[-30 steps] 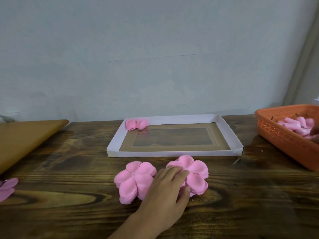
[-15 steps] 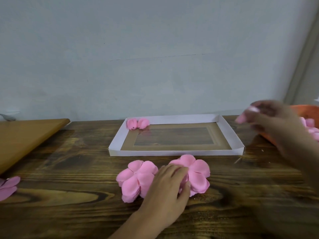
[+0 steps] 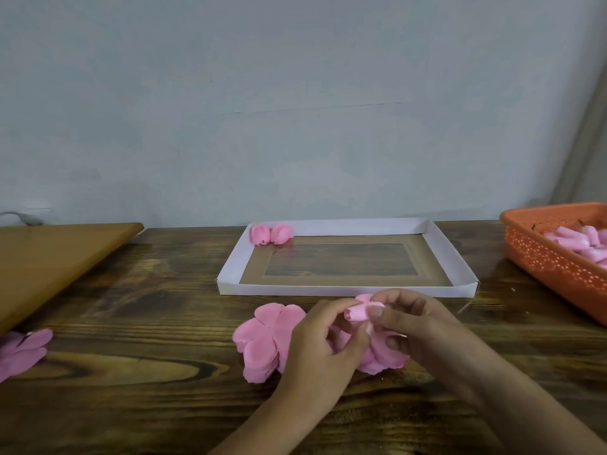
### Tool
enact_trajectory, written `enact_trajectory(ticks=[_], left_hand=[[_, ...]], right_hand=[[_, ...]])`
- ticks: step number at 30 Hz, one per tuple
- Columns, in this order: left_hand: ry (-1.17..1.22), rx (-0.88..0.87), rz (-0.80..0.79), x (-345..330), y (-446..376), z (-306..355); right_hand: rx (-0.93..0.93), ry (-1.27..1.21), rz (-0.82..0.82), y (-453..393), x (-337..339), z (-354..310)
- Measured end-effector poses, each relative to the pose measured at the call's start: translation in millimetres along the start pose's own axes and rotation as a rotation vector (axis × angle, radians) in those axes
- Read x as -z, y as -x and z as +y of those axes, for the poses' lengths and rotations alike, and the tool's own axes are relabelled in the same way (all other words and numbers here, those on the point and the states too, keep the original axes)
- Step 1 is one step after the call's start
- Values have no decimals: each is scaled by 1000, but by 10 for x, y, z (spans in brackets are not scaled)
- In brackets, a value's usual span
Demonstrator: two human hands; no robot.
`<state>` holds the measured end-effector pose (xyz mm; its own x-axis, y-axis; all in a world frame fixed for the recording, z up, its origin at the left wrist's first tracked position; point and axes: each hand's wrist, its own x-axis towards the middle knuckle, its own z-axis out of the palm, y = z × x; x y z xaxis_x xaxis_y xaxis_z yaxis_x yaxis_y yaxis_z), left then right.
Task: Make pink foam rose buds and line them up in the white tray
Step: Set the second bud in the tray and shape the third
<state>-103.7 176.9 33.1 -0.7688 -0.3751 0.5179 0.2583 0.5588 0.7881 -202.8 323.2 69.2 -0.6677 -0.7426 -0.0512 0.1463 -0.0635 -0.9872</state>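
Observation:
A small rolled pink foam piece [image 3: 356, 312] is pinched between the fingertips of my left hand [image 3: 320, 343] and my right hand [image 3: 417, 326], just above a stack of pink foam petal flowers [image 3: 382, 361] that my hands mostly cover. A second stack of petal flowers [image 3: 266, 339] lies to its left on the wooden table. Beyond them sits the white tray [image 3: 231, 267], with two finished pink rose buds [image 3: 271, 234] side by side in its far left corner.
An orange plastic basket [image 3: 551, 264] with several rolled pink foam pieces [image 3: 578, 239] stands at the right edge. A loose pink petal flower [image 3: 23, 351] lies at the far left. A brown board [image 3: 49, 257] covers the table's left rear. A grey wall stands behind.
My right hand came from the orange basket with a rolled foam piece to the middle. My left hand lifted off the right petal stack and now pinches the roll too.

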Motion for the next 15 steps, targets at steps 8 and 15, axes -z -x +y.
enact_trajectory(ticks=[8, 15], left_hand=[[185, 115, -61, 6, 2, 3], [-286, 28, 25, 148, -70, -46]], right_hand=[[8, 137, -76, 99, 123, 2], [84, 51, 100, 71, 353, -64]])
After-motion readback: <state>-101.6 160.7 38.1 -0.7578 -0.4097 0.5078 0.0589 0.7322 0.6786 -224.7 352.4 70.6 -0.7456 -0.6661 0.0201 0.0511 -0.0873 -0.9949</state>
